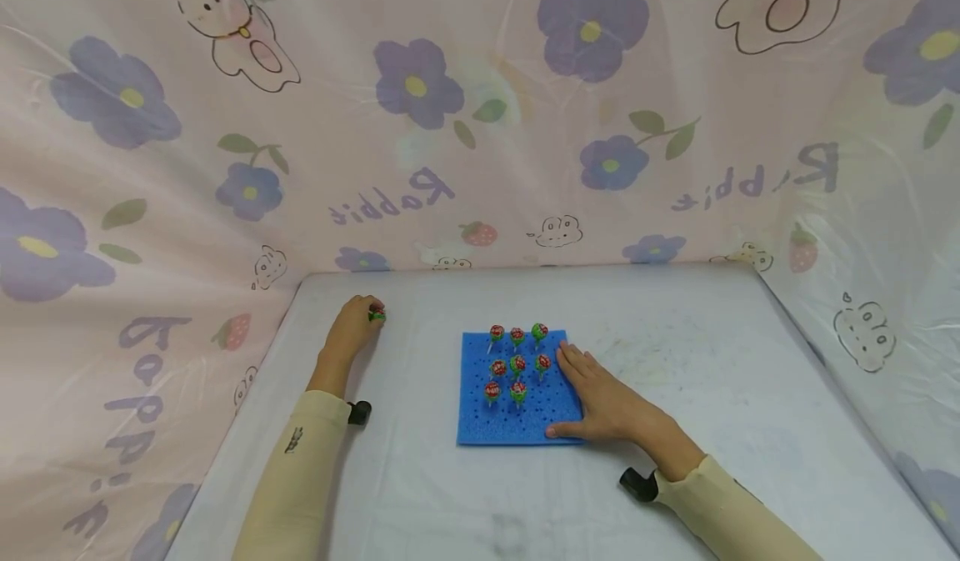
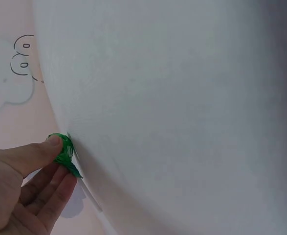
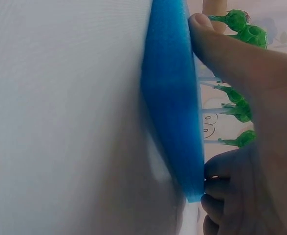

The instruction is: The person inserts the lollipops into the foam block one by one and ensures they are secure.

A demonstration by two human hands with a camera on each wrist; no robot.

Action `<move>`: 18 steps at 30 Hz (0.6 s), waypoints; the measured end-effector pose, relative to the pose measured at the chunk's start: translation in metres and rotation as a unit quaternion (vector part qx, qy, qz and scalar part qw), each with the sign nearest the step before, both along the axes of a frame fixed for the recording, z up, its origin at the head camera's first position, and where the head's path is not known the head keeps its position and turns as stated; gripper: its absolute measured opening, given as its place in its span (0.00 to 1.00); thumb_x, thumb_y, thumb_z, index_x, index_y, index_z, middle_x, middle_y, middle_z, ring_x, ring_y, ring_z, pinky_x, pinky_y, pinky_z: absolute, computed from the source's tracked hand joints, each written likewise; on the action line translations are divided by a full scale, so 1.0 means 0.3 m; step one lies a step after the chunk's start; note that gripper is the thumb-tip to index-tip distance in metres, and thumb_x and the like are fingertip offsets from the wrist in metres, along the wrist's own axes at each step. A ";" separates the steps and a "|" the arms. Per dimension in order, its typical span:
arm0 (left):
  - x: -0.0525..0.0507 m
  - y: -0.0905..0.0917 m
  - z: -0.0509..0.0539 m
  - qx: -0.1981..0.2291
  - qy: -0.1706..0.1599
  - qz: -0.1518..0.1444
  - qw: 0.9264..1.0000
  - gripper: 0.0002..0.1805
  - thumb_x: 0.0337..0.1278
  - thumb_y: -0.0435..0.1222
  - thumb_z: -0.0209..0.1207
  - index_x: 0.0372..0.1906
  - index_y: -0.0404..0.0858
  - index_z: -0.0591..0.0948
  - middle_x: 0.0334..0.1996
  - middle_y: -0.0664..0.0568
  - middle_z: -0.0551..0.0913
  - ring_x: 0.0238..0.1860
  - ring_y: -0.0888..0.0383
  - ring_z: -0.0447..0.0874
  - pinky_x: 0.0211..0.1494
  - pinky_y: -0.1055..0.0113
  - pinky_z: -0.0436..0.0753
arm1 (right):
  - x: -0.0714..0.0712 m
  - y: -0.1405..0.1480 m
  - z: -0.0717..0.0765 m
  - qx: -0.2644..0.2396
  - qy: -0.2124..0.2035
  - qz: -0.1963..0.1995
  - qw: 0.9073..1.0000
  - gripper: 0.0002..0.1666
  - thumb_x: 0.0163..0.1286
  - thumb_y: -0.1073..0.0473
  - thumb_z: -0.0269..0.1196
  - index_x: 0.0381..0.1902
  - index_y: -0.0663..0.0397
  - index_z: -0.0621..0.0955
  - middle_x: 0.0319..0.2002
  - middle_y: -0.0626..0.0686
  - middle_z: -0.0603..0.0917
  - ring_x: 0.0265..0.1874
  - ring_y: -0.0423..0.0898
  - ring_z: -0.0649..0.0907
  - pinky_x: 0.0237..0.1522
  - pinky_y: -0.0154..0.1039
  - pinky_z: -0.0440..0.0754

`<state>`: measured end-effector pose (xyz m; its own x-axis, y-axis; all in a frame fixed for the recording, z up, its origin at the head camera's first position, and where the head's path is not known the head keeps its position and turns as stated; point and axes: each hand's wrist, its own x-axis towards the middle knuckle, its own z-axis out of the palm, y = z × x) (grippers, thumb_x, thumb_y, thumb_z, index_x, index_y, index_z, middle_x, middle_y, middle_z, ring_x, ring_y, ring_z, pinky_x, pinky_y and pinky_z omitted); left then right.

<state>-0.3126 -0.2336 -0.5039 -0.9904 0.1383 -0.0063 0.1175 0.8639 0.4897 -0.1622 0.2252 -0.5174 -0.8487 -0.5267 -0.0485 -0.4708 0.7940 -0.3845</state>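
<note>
My left hand (image 1: 354, 328) is at the left of the table, pinching a lollipop in a green and red wrapper (image 2: 65, 152) between thumb and fingers; its white stick points down and away in the left wrist view. At the middle, a blue foam block (image 1: 480, 429) lies flat, dotted with small holes. Several wrapped lollipops (image 1: 518, 367) stand in it by their sticks, in rows toward its back and middle. Along the block's right side rests my right hand (image 1: 611, 403), fingers extended on the edge and thumb (image 3: 226, 46) on the front part of its top.
A white-covered table (image 1: 420, 494) bears everything. Patterned curtains (image 1: 495, 152) with flowers and rabbits rise behind and at both sides. Black wrist cameras (image 1: 639, 484) sit at the cuffs of the beige sleeves (image 1: 296, 478).
</note>
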 end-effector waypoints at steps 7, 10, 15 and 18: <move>-0.003 -0.001 0.009 -0.002 0.002 -0.002 1.000 0.19 0.72 0.29 0.66 0.63 0.27 0.81 0.59 0.31 0.82 0.62 0.35 0.81 0.68 0.43 0.81 | -0.002 0.001 0.006 -0.002 -0.002 0.000 1.000 0.79 0.60 0.21 0.71 0.84 0.72 0.52 0.86 0.69 0.49 0.84 0.69 0.52 0.83 0.64 0.53; -0.001 -0.001 0.008 -0.004 0.002 -0.004 1.000 0.19 0.71 0.28 0.67 0.63 0.27 0.81 0.59 0.31 0.82 0.62 0.34 0.81 0.68 0.42 0.80 | -0.003 0.000 0.005 -0.003 -0.002 0.002 1.000 0.79 0.60 0.21 0.71 0.84 0.72 0.52 0.86 0.69 0.49 0.84 0.69 0.52 0.83 0.64 0.53; 0.000 0.001 -0.001 -0.015 0.001 -0.011 1.000 0.21 0.71 0.28 0.67 0.64 0.27 0.81 0.58 0.31 0.82 0.62 0.35 0.81 0.69 0.42 0.80 | -0.001 -0.002 0.004 -0.003 0.003 0.004 1.000 0.79 0.60 0.21 0.71 0.84 0.72 0.53 0.85 0.69 0.50 0.84 0.69 0.53 0.83 0.65 0.54; 0.005 0.004 0.000 -0.021 0.005 -0.013 1.000 0.21 0.71 0.28 0.67 0.65 0.28 0.82 0.56 0.31 0.82 0.60 0.35 0.81 0.69 0.42 0.80 | 0.002 -0.002 0.005 -0.004 0.004 0.004 1.000 0.79 0.60 0.21 0.72 0.84 0.73 0.53 0.85 0.70 0.50 0.84 0.70 0.54 0.83 0.65 0.54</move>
<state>-0.3112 -0.2323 -0.5039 -0.9864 0.1646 -0.0018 0.1460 0.8799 0.4521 -0.1616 0.2247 -0.5159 -0.8446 -0.5340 -0.0386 -0.4801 0.7873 -0.3868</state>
